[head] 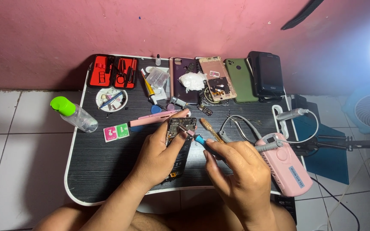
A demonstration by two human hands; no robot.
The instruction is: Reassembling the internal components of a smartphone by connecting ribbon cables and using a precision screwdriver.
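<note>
the left hand (159,156) has its grip closed around an opened phone (180,143) with the back cover off, so the inner board is visible. the phone is held tilted just above the black counter (99,167), near its front middle, with the thumb pressed on the upper part. the right hand (240,175) has its grip clamped on a small tool with a blue collar (200,139); the tip of this tool touches the top of the phone, just beside the left thumb. a wooden-handled brush (208,128) lies close behind the tool. at the right a pink device (285,164) with a grey cable stands near the right hand. further back lie several phones (240,79), a red tool case (113,70) and a clear bottle with green cap (74,113).
</note>
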